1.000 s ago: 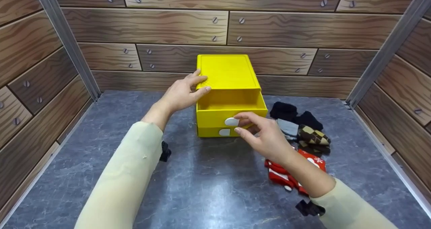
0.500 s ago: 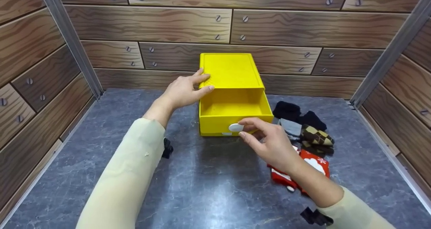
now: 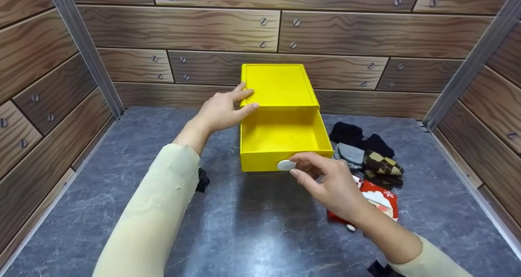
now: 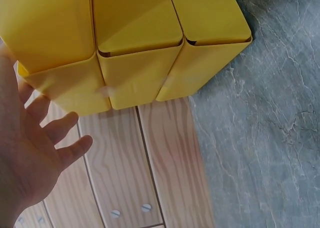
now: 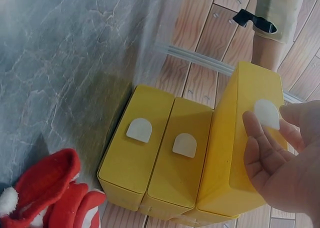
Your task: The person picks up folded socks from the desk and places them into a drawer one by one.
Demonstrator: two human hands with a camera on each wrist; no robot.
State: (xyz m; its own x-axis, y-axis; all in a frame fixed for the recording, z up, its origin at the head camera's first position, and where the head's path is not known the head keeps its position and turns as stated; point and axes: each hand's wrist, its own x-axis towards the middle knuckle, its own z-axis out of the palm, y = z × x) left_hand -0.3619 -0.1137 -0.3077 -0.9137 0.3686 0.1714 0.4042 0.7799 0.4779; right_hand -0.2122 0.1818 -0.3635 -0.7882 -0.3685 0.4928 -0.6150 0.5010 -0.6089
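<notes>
A yellow drawer unit (image 3: 279, 83) stands against the back wall. Its top drawer (image 3: 260, 162) is pulled well out, and nothing shows inside it. With curled fingers and thumb, my right hand (image 3: 331, 183) pinches the white handle (image 3: 286, 165) on that drawer's front. Below it, in the right wrist view, the middle drawer (image 5: 182, 175) and bottom drawer (image 5: 135, 160) are pushed in. My left hand (image 3: 222, 110) rests on the unit's top left edge, its fingers fairly straight. The left wrist view shows that hand (image 4: 37, 143) beside the back of the unit.
Right of the unit lie folded socks: black ones (image 3: 346, 133), a grey pair (image 3: 351, 154), a brown argyle pair (image 3: 382, 163) and red ones (image 3: 384, 195) with a Santa face, partly behind my right forearm. Wood-patterned walls (image 3: 183, 28) enclose the grey marbled table (image 3: 163, 228).
The top drawer has slid toward me, with my right hand pulling on its handle, and shows more of its inside. My left hand has stayed on the unit.
</notes>
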